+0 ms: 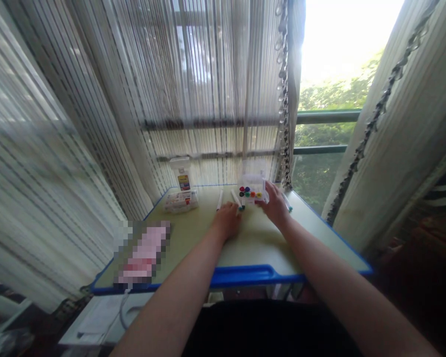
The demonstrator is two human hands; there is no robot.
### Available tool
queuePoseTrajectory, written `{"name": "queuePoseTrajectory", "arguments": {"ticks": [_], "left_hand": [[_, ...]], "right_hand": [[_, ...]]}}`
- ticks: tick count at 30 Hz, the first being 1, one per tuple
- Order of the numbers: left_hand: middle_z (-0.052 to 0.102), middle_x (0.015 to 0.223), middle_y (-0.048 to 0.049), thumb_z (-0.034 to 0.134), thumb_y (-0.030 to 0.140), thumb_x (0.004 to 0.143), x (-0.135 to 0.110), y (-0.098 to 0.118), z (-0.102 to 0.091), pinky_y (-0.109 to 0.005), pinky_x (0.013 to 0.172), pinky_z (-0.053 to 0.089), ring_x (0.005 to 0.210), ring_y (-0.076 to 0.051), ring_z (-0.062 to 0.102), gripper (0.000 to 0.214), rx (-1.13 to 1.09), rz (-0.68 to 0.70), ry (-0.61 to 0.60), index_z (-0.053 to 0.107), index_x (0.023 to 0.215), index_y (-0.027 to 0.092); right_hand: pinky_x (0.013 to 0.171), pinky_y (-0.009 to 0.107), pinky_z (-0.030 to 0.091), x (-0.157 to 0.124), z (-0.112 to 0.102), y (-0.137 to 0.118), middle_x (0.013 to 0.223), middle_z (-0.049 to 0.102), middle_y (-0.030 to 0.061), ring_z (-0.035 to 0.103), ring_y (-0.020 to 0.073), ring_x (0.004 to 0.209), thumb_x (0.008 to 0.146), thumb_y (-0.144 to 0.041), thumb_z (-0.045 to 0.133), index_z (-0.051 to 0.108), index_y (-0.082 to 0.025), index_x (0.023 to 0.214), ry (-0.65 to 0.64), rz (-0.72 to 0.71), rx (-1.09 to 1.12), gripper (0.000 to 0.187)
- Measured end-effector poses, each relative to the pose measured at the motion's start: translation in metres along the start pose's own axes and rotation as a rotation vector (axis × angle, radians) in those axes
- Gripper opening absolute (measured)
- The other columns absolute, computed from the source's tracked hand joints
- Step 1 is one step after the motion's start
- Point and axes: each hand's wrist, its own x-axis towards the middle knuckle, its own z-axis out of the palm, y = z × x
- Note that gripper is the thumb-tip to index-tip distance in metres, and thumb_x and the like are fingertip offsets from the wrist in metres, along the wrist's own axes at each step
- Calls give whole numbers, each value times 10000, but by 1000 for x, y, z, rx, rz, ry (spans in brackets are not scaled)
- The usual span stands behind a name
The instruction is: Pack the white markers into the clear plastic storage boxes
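the right hand (276, 204) is curled around the right side of a clear plastic marker case (252, 194), thumb low at the front edge and fingers behind. the case sits toward the far side of the tabletop, its see-through lid (253, 168) raised, with red, blue, black, green, orange and yellow ends facing the person. the left hand (227, 219) rests palm down to the left of it, fingers bent toward a white marker with a green end (236, 199) — whether they grip it i cannot tell. a second white marker (220, 199) lies just beyond that hand, and a teal-ended marker (288, 203) lies just right of the right hand.

between the left forearm (193, 272) and the right forearm (330, 270) a stretch of pale tabletop (252, 248) runs back to the blue front rim (241, 275), which has a shallow recess; more bare surface spreads right of the right forearm, toward the blue side edge. at the far left stands a clear compartment box (181, 200), lid up — near the back edge. a blurred pink object (144, 255) lies by the left edge, a cable (122, 310) below it. sheer striped curtains (215, 89) hang behind, parted at right onto a green railing (327, 117) and foliage (330, 94).
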Motion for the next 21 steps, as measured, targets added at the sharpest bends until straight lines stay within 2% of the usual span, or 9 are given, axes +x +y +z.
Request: {"name": "queuePoseTrajectory", "arguments": {"ticks": [2, 4, 7, 10, 13, 15, 16, 18, 21], "left_hand": [[455, 1376, -108, 390, 334, 902, 1, 0, 1, -400, 995, 372, 1220, -254, 455, 423, 2, 39, -14, 451, 1299, 205], [452, 1385, -96, 366, 347, 911, 1, 0, 1, -411, 996, 370, 1230, -257, 447, 398, 4, 53, -50, 489, 1269, 223], [569, 1203, -116, 403, 325, 895, 0, -1, -2, -370, 928, 420, 1112, -237, 523, 318, 5, -10, -11, 576, 1119, 180], [588, 1084, -134, 479, 360, 856, -2, -1, -4, -357, 873, 446, 1039, -242, 544, 330, 47, -133, 80, 571, 1089, 146], [592, 1037, -164, 443, 361, 872, -1, 0, -5, -351, 810, 471, 986, -254, 580, 333, 80, -255, -14, 602, 1021, 109], [592, 1033, -172, 378, 273, 898, 1, 2, -6, -325, 753, 482, 932, -235, 614, 301, 64, -289, -80, 607, 986, 99], [589, 1048, -175, 349, 237, 905, 2, 2, -7, -312, 728, 483, 909, -224, 627, 298, 46, -306, -68, 596, 993, 96], [592, 1052, -174, 310, 223, 918, 3, 2, -10, -300, 678, 483, 851, -210, 645, 300, -14, -368, 38, 557, 1031, 95], [628, 977, -144, 294, 253, 927, 4, -2, -15, -301, 622, 474, 764, -204, 648, 288, -142, -451, 319, 510, 1067, 124]], "right_hand": [[945, 523, 452, 0, 1, 2, 1218, 553, 152, 533, 293, 1143, 795, -299, 586, 418, -195, 1305, 14, 8, -6, 547], [939, 521, 458, -1, 2, 5, 1218, 553, 157, 536, 296, 1139, 794, -303, 585, 421, -186, 1300, 28, 11, -14, 544], [933, 522, 462, 0, 4, 6, 1219, 553, 162, 536, 302, 1141, 796, -307, 589, 421, -180, 1299, 24, -1, -12, 545], [939, 525, 456, -1, 6, 5, 1211, 559, 171, 534, 309, 1138, 795, -322, 600, 429, -166, 1289, 5, -36, 2, 545], [936, 525, 457, -2, 6, 3, 1209, 560, 174, 534, 308, 1133, 803, -320, 590, 434, -161, 1282, -14, -59, 16, 528], [931, 524, 461, -2, 6, 2, 1210, 560, 164, 540, 301, 1127, 812, -305, 573, 422, -177, 1291, -23, -59, 20, 518], [926, 521, 466, -1, 6, 2, 1213, 559, 158, 541, 298, 1127, 813, -298, 568, 414, -187, 1297, -26, -59, 18, 520], [923, 518, 469, 0, 6, 3, 1220, 557, 153, 541, 298, 1130, 811, -295, 570, 402, -201, 1305, -26, -69, 5, 531], [945, 523, 451, 3, 7, 5, 1231, 555, 149, 531, 302, 1142, 804, -287, 577, 391, -212, 1314, -26, -84, -23, 548]]}}
